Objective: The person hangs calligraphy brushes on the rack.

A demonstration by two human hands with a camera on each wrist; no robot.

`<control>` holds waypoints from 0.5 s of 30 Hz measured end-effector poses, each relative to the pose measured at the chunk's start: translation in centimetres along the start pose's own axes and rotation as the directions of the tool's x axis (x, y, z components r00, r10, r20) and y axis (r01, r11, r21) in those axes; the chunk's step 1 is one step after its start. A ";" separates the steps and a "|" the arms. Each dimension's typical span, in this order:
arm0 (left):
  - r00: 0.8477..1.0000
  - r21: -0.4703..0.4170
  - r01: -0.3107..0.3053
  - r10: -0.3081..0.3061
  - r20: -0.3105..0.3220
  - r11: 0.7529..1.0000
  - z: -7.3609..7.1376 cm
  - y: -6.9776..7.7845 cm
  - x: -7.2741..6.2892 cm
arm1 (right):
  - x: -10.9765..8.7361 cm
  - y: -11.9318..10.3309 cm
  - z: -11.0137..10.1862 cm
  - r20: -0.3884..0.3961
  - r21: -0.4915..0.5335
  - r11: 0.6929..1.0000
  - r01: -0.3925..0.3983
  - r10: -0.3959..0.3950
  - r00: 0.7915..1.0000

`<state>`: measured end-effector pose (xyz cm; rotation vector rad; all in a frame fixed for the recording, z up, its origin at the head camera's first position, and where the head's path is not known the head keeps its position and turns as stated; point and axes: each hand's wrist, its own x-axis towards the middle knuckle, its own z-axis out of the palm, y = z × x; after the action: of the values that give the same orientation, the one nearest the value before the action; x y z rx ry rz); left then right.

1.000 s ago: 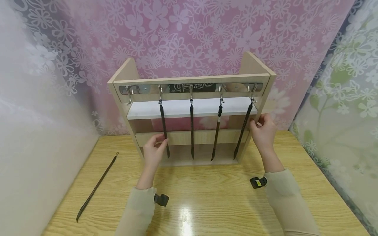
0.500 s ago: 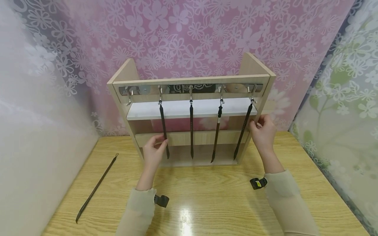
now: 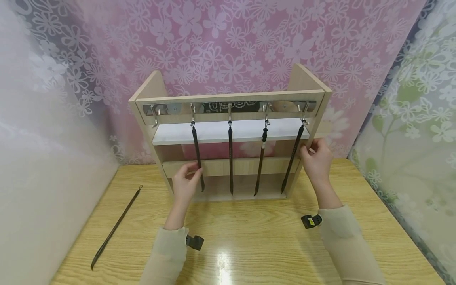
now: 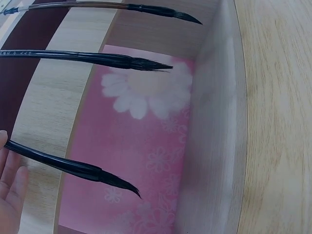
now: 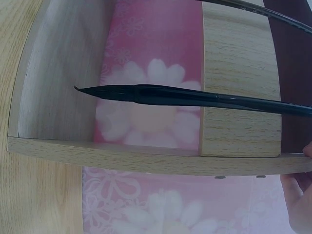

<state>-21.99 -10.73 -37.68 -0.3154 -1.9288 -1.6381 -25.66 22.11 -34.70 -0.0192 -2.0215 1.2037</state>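
My left hand point(image 3: 184, 186) pinches the shaft of a dark calligraphy brush point(image 3: 196, 144) between thumb and fingers. That brush hangs by its loop from a hook, and its curved black tip point(image 4: 119, 182) points down. My right hand point(image 3: 318, 162) grips the right side panel point(image 3: 319, 118) of a light wooden shelf, thumb at the front edge. Three more brushes hang in a row: a dark middle brush point(image 3: 230, 158), a brown one point(image 3: 261, 158) and a dark one point(image 3: 293, 154) closest to my right hand.
A metal hook rail point(image 3: 187, 107) runs along the shelf's top; its leftmost hook point(image 3: 155, 118) bears no brush. Another dark brush point(image 3: 115, 225) lies on the wooden table point(image 3: 249, 245) at left. Flowered pink cloth point(image 3: 221, 43) rises behind, with pale walls at both sides.
Both hands keep the same hold and place. The freely hanging middle and brown brushes sway very slightly.
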 end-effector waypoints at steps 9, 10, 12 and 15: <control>1.000 -0.008 -0.029 0.029 -0.006 1.000 0.1 0.0 0.0 | -0.1 -0.1 0.1 -0.002 0.012 1.000 -0.014 0.014 1.000; 1.000 -0.010 -0.029 0.029 -0.004 1.000 0.0 0.0 0.0 | -0.1 -0.1 0.1 -0.002 0.013 1.000 -0.015 0.015 1.000; 1.000 -0.011 -0.028 0.028 -0.002 1.000 0.0 0.1 0.0 | -0.1 -0.1 0.1 -0.004 0.011 1.000 -0.015 0.015 1.000; 0.999 -0.005 -0.035 0.035 -0.001 0.999 0.0 0.0 0.0 | 0.0 -0.1 0.1 -0.004 0.005 1.000 -0.012 0.012 1.000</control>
<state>-21.98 -10.74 -37.66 -0.3485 -1.9083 -1.6203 -25.65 22.00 -34.68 -0.0313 -2.0169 1.2156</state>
